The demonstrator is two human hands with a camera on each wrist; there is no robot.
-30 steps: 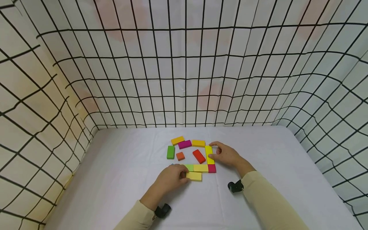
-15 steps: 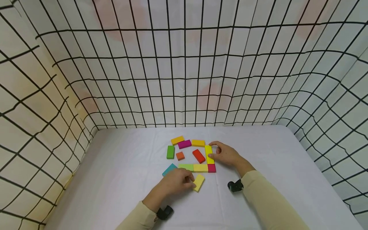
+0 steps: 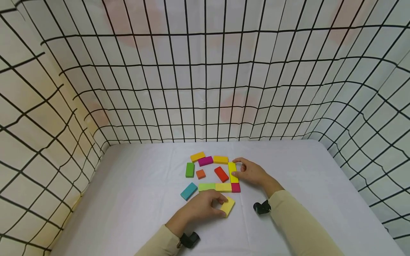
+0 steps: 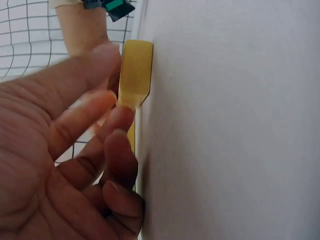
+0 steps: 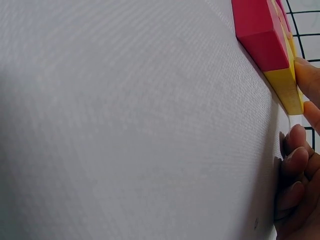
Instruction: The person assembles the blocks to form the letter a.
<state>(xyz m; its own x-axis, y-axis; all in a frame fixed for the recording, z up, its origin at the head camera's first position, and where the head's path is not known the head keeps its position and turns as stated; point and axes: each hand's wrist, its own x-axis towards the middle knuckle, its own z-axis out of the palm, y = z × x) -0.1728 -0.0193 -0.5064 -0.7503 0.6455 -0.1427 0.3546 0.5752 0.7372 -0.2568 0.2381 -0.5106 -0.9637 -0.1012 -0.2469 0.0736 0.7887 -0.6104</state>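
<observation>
My left hand [image 3: 203, 205] pinches a pale yellow block [image 3: 229, 206] between thumb and fingers, slanted, on the near side of a row of blocks. In the left wrist view this block [image 4: 136, 70] shows one end close to the white cloth. Thumb and index finger of my right hand [image 3: 253, 173] hold a bright yellow block [image 3: 232, 173], the thumb on its right side and the index finger at its far end. A crimson block [image 3: 235, 187] abuts its near end. To the left, in line, lie another pale yellow block [image 3: 223, 187] and a lime green block [image 3: 206, 186].
A red block [image 3: 221, 174] and a small orange block [image 3: 200, 174] lie inside the arrangement. Behind them are a golden block [image 3: 221, 159], a magenta block [image 3: 205, 161] and an amber block [image 3: 197, 156]. Green [image 3: 190, 170] and teal blocks [image 3: 189, 191] lie left. Black mesh [image 3: 205, 89] surrounds the table.
My left hand has drawn the pale yellow block from beside the row toward the right and nearer me, turning it aslant. The teal block has come into full view. My right hand stays put.
</observation>
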